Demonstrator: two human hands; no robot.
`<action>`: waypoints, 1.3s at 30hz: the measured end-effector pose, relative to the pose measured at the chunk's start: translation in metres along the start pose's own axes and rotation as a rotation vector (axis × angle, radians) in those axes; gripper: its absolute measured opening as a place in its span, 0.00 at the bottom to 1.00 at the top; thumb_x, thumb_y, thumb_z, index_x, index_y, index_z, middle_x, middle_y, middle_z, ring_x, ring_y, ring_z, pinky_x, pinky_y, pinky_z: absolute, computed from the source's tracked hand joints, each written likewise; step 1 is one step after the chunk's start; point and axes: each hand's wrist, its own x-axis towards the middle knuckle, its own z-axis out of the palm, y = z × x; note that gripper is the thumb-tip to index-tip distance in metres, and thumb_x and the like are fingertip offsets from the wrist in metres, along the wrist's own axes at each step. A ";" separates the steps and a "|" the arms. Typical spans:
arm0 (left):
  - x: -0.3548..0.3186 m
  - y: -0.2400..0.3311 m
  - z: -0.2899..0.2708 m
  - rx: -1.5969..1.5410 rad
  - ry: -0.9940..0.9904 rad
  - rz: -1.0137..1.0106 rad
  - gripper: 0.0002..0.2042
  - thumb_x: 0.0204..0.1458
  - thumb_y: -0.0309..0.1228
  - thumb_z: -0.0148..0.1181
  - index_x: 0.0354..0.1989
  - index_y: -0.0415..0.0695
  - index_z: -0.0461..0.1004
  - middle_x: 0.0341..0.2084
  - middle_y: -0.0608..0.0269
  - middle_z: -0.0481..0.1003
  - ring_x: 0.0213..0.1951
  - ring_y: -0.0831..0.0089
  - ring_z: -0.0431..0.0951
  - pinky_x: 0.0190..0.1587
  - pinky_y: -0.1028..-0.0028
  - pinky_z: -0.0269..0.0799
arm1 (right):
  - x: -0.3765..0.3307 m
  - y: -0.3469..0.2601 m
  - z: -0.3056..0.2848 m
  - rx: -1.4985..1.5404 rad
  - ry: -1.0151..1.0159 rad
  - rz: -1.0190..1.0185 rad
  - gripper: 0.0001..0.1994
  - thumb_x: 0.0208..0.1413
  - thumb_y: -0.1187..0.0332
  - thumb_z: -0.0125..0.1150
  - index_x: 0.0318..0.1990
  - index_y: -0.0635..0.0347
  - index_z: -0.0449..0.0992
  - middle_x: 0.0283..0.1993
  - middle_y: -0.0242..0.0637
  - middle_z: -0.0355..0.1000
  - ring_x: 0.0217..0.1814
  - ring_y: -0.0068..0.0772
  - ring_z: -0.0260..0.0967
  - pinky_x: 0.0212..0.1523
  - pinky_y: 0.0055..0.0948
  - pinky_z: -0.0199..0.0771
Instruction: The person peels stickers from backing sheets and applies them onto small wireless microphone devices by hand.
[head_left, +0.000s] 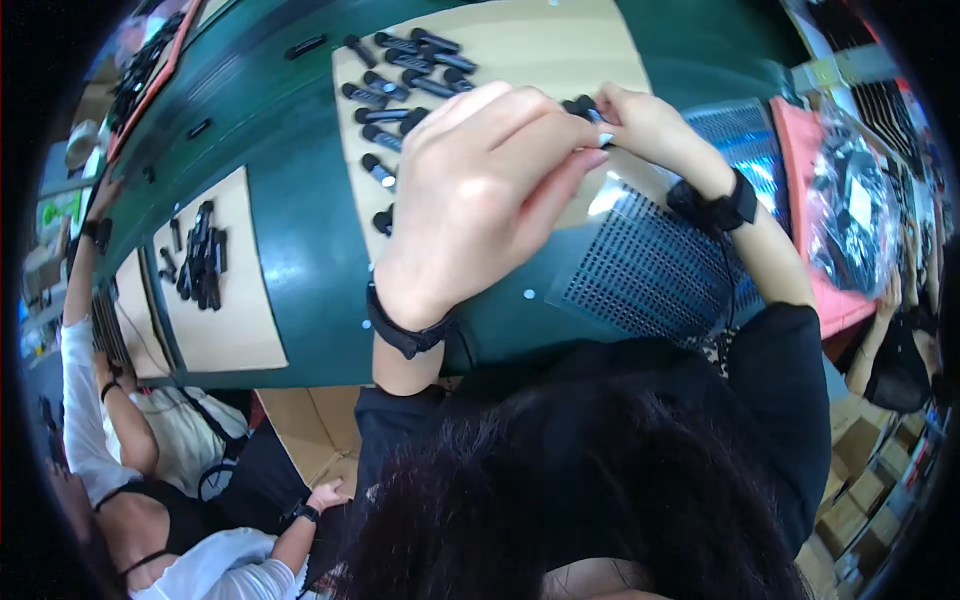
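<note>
My left hand (475, 185) is raised over the cardboard sheet (545, 50), thumb and forefinger pinched together. Something tiny and pale shows at those fingertips, too small to name. Beside them, my right hand (650, 130) closes on a small black stick-shaped device (582, 106) with a rounded end, mostly covered by fingers. Several similar black devices (430, 83) lie in loose rows on the cardboard, some partly hidden behind my left hand. Under my right forearm is a clear sheet (645, 260) printed with rows of small dark marks.
Left along the green table (310, 290) lies another cardboard sheet (255, 330) with a pile of black devices (205, 260). A co-worker (190, 520) sits at the left. To the right, a plastic-wrapped bundle (855, 210) rests on a pink tray (795, 170). An open carton (305, 425) stands below the table edge.
</note>
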 end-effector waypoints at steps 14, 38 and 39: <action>-0.008 0.003 -0.023 -0.004 0.181 -0.042 0.05 0.34 0.26 0.62 0.21 0.43 0.72 0.18 0.65 0.69 0.23 0.68 0.70 0.25 0.74 0.64 | 0.010 0.011 -0.004 0.241 -0.032 -0.039 0.09 0.46 0.69 0.56 0.30 0.64 0.65 0.24 0.41 0.68 0.26 0.31 0.66 0.27 0.26 0.65; -0.007 0.007 -0.031 -0.485 0.111 -0.600 0.25 0.37 0.18 0.61 0.48 0.37 0.62 0.24 0.68 0.73 0.27 0.84 0.68 0.30 0.84 0.58 | -0.032 -0.075 -0.044 0.782 0.229 -0.229 0.10 0.54 0.74 0.49 0.42 0.66 0.62 0.35 0.41 0.70 0.32 0.21 0.68 0.31 0.16 0.68; -0.007 0.007 -0.030 -0.512 0.115 -0.589 0.28 0.37 0.18 0.61 0.51 0.37 0.59 0.24 0.69 0.73 0.27 0.83 0.69 0.30 0.84 0.59 | -0.034 -0.078 -0.044 0.688 0.283 -0.315 0.10 0.54 0.74 0.49 0.43 0.66 0.62 0.36 0.42 0.70 0.34 0.24 0.69 0.33 0.16 0.69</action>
